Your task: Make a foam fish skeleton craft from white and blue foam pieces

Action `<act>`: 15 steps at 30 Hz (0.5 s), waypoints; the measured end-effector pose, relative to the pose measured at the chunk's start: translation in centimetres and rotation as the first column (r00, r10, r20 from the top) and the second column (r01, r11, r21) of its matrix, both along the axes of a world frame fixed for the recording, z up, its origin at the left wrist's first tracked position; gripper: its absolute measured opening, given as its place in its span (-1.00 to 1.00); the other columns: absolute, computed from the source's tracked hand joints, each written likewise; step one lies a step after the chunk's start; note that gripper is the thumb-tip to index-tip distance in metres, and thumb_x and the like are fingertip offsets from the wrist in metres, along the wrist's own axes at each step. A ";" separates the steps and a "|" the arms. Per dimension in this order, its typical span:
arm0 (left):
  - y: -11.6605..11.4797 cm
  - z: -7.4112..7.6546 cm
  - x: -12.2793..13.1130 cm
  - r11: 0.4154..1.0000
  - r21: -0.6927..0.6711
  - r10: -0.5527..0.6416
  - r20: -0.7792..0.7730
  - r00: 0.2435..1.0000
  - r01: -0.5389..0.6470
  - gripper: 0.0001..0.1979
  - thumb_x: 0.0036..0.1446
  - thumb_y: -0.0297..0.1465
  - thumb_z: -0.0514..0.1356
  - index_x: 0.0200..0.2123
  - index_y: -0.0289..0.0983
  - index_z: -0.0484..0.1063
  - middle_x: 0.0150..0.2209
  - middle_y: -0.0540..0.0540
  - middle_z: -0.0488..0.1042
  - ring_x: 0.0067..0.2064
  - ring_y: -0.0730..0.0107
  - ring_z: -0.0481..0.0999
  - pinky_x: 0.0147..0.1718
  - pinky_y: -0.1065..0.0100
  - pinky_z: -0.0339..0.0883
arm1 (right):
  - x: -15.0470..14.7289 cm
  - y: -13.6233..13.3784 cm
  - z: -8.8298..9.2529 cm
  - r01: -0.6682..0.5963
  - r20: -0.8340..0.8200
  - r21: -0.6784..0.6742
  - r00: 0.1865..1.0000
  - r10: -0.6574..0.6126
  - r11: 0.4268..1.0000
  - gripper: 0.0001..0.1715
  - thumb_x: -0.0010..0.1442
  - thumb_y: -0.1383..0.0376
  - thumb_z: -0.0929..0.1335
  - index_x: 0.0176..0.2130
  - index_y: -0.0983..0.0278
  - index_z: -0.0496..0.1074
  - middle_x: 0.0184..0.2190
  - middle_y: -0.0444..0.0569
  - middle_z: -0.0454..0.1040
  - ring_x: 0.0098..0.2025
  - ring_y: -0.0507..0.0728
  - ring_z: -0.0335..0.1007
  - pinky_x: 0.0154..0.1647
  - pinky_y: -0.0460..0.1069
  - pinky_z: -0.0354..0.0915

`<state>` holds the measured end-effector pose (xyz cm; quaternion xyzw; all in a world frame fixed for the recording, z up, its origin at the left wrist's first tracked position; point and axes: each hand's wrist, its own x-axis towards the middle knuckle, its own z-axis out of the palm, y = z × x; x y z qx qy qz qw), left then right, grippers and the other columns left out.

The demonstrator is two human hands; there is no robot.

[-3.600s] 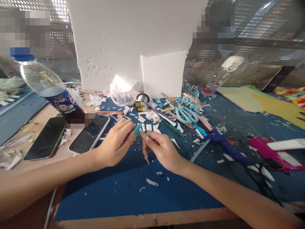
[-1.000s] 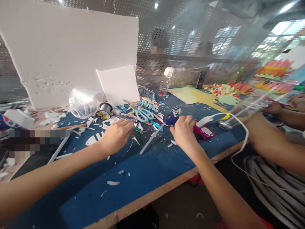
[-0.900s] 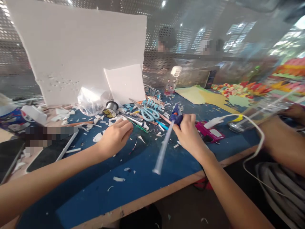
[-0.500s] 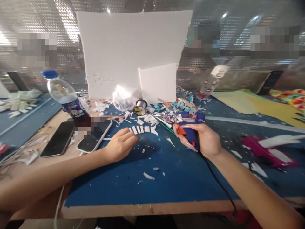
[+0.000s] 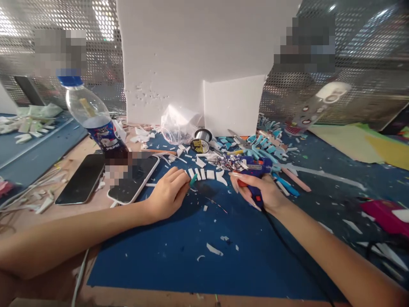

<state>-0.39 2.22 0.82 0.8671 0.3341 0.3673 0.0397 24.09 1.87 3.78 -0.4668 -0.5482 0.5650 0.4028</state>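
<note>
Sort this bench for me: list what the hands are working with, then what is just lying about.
In use: left hand pinching a teal piece; right hand gripping the blue glue gun; row of white foam bits beside them.
Lying about: dark phone, white-edged phone, Pepsi bottle, wire spool, plastic bag, foam board.

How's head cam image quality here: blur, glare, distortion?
Head view: centre crisp, left hand pinching the teal piece and right hand gripping the glue gun both sharp. Head view: light blows out the perforated screen top left. Head view: wide-angle warp tilts the bottle; edges go soft.
</note>
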 end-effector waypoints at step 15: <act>0.3 -0.3 -0.1 0.999 -0.036 0.034 -0.012 0.999 -0.034 -0.80 0.20 -0.58 -0.01 -0.45 -0.25 0.11 -0.52 0.03 0.19 -0.45 0.45 0.13 -0.46 0.39 0.10 | 0.6 -0.7 -2.4 -0.117 0.033 -0.206 0.991 0.127 0.972 -0.70 -0.02 0.19 0.36 -0.64 0.30 0.48 -0.86 -0.14 0.26 -0.83 -0.02 0.11 -0.80 -0.09 0.09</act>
